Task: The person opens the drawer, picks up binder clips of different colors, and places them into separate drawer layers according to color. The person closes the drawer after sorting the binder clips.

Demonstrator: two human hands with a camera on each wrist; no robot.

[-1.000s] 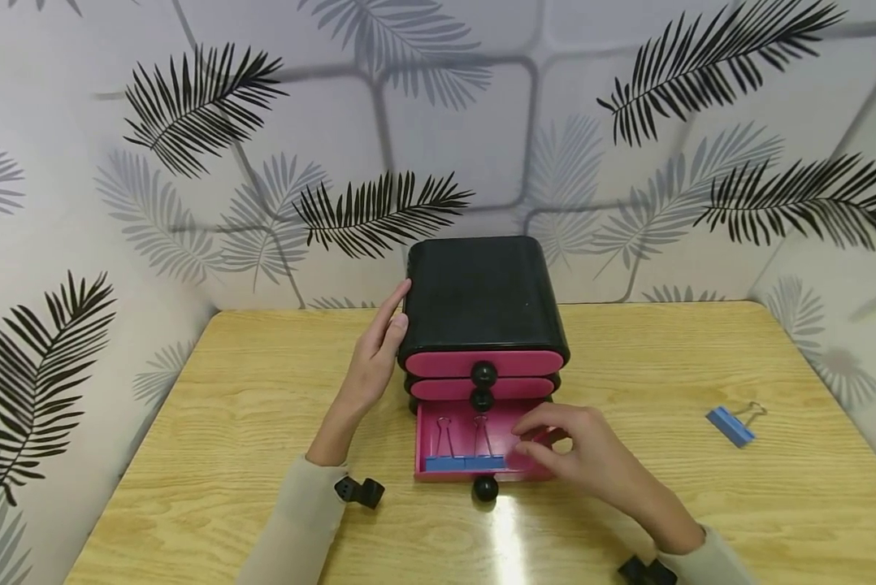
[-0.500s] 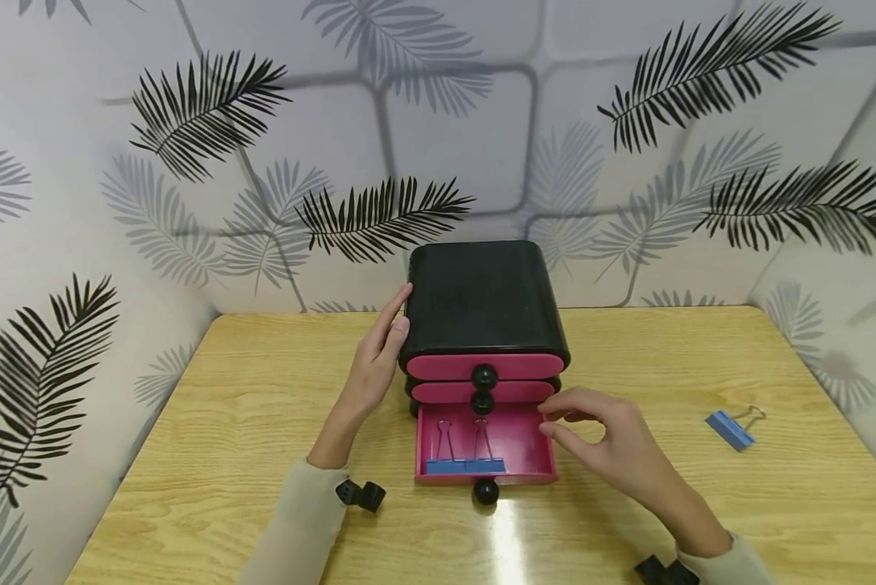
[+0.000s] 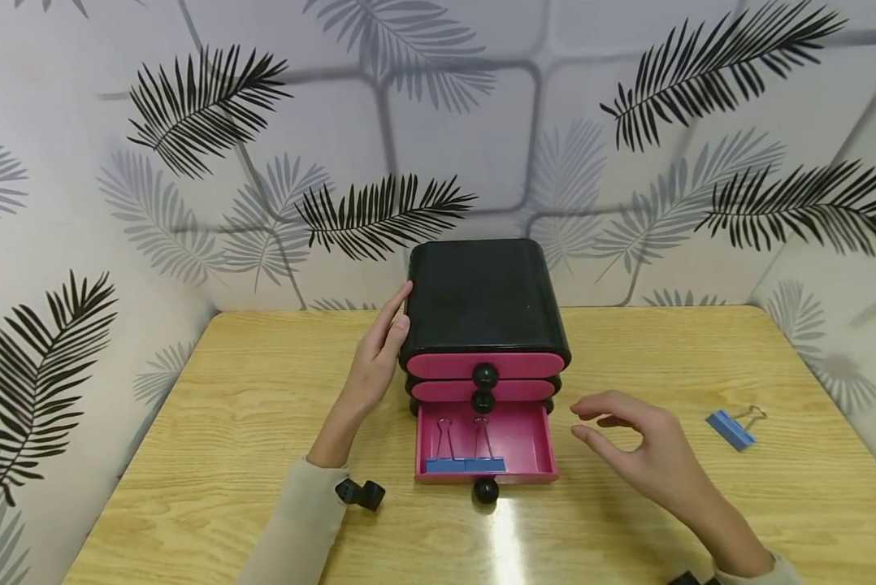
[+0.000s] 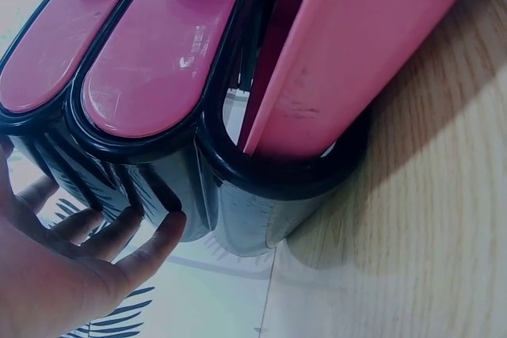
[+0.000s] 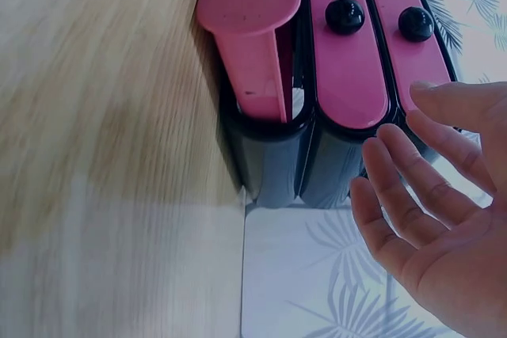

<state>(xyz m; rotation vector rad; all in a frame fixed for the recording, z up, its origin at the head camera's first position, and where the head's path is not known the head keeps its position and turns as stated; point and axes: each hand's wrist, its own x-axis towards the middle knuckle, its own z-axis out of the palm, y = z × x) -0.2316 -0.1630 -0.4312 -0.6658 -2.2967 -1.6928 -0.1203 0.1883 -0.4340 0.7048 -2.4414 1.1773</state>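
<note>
A black drawer box (image 3: 485, 296) with pink drawer fronts stands at the back middle of the table. Its bottom drawer (image 3: 529, 439) is pulled out; the two above are closed. Two blue binder clips (image 3: 465, 465) lie side by side in that drawer, at its front left, handles pointing back. My left hand (image 3: 370, 357) rests against the box's left side, and in the left wrist view its fingertips (image 4: 170, 227) touch the black casing. My right hand (image 3: 646, 443) is in the air right of the drawer, fingers loosely bent, holding nothing. A third blue binder clip (image 3: 732, 428) lies beyond it.
The wooden table (image 3: 262, 422) runs back to a wall (image 3: 453, 122) printed with feather-like leaves. A round black knob (image 3: 486, 490) sticks out from the open drawer's front. Black wrist devices (image 3: 361, 493) sit at the sleeves.
My right hand has drawn out of the open drawer and moved right, towards the loose binder clip. The left hand stays against the box, and the clips in the drawer have not moved.
</note>
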